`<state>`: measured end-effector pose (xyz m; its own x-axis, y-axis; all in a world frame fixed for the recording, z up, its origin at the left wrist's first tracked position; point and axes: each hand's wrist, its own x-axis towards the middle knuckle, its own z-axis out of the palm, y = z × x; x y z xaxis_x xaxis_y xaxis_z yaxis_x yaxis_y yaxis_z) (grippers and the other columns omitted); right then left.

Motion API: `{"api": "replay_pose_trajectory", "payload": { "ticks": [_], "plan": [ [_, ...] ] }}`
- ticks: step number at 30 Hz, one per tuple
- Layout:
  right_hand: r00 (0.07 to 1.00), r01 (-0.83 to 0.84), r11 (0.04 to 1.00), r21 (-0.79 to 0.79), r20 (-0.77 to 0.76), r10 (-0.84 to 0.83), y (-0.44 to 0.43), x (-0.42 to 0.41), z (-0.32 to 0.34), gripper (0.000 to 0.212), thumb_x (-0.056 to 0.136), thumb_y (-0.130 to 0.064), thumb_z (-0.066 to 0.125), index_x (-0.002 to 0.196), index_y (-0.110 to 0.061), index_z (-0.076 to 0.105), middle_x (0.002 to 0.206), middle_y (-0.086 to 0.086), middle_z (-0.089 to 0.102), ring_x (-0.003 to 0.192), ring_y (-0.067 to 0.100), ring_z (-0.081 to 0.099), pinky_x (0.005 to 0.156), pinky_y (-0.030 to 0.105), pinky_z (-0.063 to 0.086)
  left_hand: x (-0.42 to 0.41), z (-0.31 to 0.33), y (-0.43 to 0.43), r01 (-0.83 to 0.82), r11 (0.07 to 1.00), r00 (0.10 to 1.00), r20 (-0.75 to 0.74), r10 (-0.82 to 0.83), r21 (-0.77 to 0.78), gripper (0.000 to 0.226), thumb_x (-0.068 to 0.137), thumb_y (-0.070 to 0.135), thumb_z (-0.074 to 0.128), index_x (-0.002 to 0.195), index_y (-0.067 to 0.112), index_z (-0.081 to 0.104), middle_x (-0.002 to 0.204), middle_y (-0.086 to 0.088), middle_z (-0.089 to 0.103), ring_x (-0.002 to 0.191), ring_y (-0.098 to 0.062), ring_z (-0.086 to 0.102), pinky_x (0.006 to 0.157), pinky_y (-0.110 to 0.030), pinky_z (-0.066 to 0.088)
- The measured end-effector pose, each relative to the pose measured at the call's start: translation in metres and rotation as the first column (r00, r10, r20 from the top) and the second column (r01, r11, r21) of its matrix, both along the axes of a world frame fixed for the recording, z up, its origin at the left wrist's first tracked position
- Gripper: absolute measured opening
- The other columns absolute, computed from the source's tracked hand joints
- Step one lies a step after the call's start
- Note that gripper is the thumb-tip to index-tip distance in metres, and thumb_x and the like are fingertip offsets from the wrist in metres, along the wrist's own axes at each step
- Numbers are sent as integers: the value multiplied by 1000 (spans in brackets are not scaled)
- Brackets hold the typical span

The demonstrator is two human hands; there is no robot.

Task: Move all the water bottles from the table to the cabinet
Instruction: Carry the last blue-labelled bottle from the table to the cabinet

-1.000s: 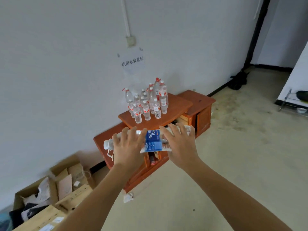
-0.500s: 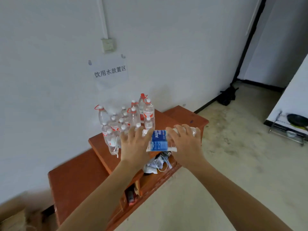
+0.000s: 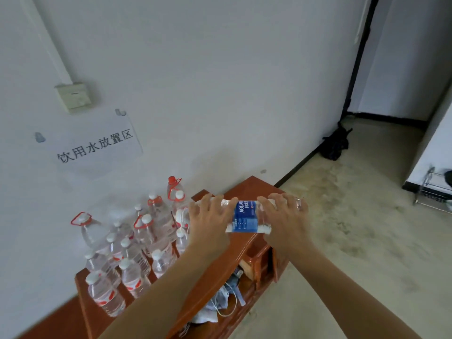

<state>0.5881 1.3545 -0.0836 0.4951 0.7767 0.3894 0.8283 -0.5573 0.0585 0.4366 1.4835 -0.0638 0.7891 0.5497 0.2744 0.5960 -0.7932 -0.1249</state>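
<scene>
The grip is two-handed: the left hand (image 3: 210, 225) and right hand (image 3: 285, 222) are both curled over one bottle (image 3: 245, 216) and clamp it from above, one on each side of its blue label. The bottle lies level, with its long axis running left to right. Its cap end seems to point left, behind the left hand, and its base shows past the right fingers. It hangs in the air over the right part of the cabinet (image 3: 254, 188) top, clear of the wood.

Just left of the left hand and a little lower stand the other bottles (image 3: 137, 253). They are upright and packed close, filling the left part of the top against the wall. Bare wood lies beneath the grip and to its right.

As I judge it, the coming move turns on tipping the bottle from level to upright, base down. The free spot is under the right hand. The left hand is nearer the group and could knock the closest caps.
</scene>
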Motion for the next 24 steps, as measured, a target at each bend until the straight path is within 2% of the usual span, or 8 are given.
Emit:
{"api": "replay_pose_trajectory", "payload": {
  "ticks": [6,8,10,12,15,18,21,24],
  "plan": [
    [991,-131,981,145,-7,134,70,118,13,79,61,-46,89,127,-29,50,122,2,58,115,28,55,94,55,44,100,16,63,-69,992,993,107,58,106,96,61,42,91,141,37,40,144,-3,49,138,-32,38,108,-63,34],
    [980,-199,954,226,28,198,99,144,28,73,62,-41,88,124,-26,53,119,2,58,111,29,56,93,56,43,113,27,84,-101,978,969,241,56,180,93,63,43,89,143,35,44,151,-9,45,143,-34,33,112,-67,26],
    [970,-237,925,296,29,240,123,158,41,70,63,-39,88,123,-24,55,118,2,59,111,30,56,94,57,44,118,41,106,-173,965,923,375,89,198,93,73,70,69,152,36,34,162,-15,27,152,-36,17,118,-68,6],
    [959,-264,901,345,-4,283,151,174,49,69,64,-42,87,123,-24,56,119,3,60,113,30,56,94,59,45,123,56,128,-266,960,845,499,191,83,117,63,97,44,159,39,11,167,-19,1,155,-35,-4,118,-60,-11],
    [938,-299,857,419,-36,345,191,191,53,71,62,-45,85,124,-24,56,119,4,60,114,32,57,95,61,45,132,63,154,-213,942,618,711,334,-258,150,44,95,65,157,35,-14,164,-12,-25,151,-20,-24,121,-55,-1],
    [927,-302,848,435,-73,368,226,198,48,72,61,-46,85,124,-23,59,119,5,61,113,33,57,94,58,46,145,47,173,68,760,338,732,592,-646,157,42,70,88,152,46,-21,166,3,-21,154,-18,0,119,-45,12],
    [911,-326,866,379,-118,395,254,198,37,74,61,-49,82,127,-23,58,120,6,61,115,34,57,92,58,47,158,27,201,275,661,236,716,657,-698,153,40,64,96,144,65,-17,166,10,3,143,-31,40,105,-57,48],
    [898,-352,874,336,-142,416,290,206,13,76,62,-48,82,129,-24,54,121,6,61,114,33,57,90,57,49,168,9,237,284,683,182,737,651,-673,150,42,55,100,144,66,-10,162,12,12,144,-24,37,100,-57,51]
  ]
}}
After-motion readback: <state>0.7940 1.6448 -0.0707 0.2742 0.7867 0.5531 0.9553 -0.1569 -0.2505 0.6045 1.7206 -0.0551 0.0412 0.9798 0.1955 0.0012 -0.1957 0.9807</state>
